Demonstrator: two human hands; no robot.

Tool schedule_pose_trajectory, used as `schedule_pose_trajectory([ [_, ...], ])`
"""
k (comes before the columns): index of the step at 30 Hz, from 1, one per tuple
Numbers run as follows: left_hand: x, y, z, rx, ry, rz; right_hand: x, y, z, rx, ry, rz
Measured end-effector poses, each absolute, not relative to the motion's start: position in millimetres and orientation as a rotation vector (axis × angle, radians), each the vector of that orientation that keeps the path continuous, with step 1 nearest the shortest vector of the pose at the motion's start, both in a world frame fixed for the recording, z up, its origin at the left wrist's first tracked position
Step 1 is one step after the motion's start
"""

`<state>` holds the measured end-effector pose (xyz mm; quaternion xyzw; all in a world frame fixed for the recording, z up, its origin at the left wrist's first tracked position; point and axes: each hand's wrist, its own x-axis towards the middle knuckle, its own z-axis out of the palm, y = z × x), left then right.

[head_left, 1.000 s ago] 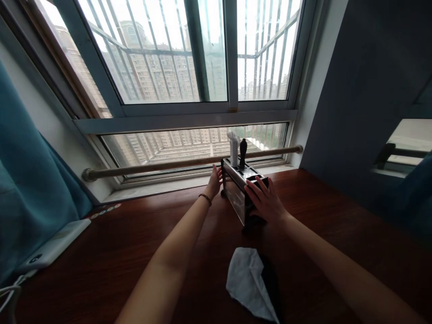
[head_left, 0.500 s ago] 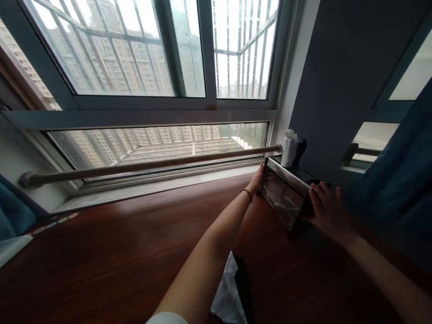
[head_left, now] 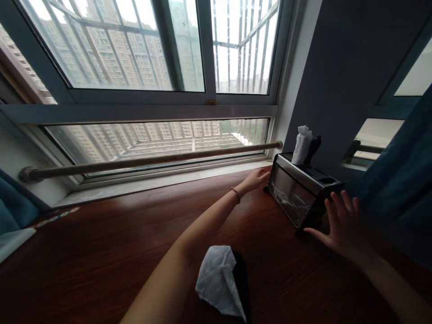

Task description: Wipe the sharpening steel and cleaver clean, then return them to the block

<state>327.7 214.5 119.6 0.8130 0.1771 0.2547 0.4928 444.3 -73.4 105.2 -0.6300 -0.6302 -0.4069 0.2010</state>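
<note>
A shiny, mirror-sided tissue box (head_left: 295, 191) with black ends stands at the right of the table, by the window corner. A white tissue (head_left: 302, 145) sticks up from its top, with a black object (head_left: 313, 150) upright right behind. My left hand (head_left: 256, 179) reaches to the box's left end, fingers stretched out and holding nothing; whether the fingertips touch it I cannot tell. At the other end my right hand (head_left: 344, 227) is open, its fingers spread beside the black side. Closer to me, a crumpled white tissue (head_left: 218, 279) lies over a flat black object (head_left: 243, 283).
The reddish-brown wooden table (head_left: 135, 243) runs up to the window sill (head_left: 168, 180). A metal rail (head_left: 162, 161) crosses in front of the barred window. Blue curtains (head_left: 394, 180) hang on the right, and a white-edged item (head_left: 16, 243) lies at far left.
The tissue box now sits a little farther right in view. Both hands have eased off its ends, the right one spreading its fingers. More of the tissue near me shows.
</note>
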Motion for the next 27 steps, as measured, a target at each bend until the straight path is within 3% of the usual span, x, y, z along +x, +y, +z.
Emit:
schedule_pose_trajectory([
  [3, 249.2, 217.0, 112.5, 2.148, 0.541, 0.471, 368.9, -87.5, 90.2, -1.664, -1.632, -0.582],
  [8, 133.6, 188.5, 77.2, 2.28, 0.751, 0.256, 253.5, -96.8, 39.9, -1.921, -1.655, 0.368],
  [14, 96.9, 141.6, 55.5, 2.312, 0.814, 0.019, 220.6, -77.5, 22.2, -1.969, -1.496, 0.498],
  [22, 68.1, 115.8, 84.6, 2.387, 1.031, -0.216, 235.4, -93.3, 39.0, -1.479, -0.552, 1.318],
  [27, 76.9, 106.2, 75.7, 2.393, 0.955, -0.1, 236.4, -103.8, 36.9, -1.458, -0.533, 1.299],
])
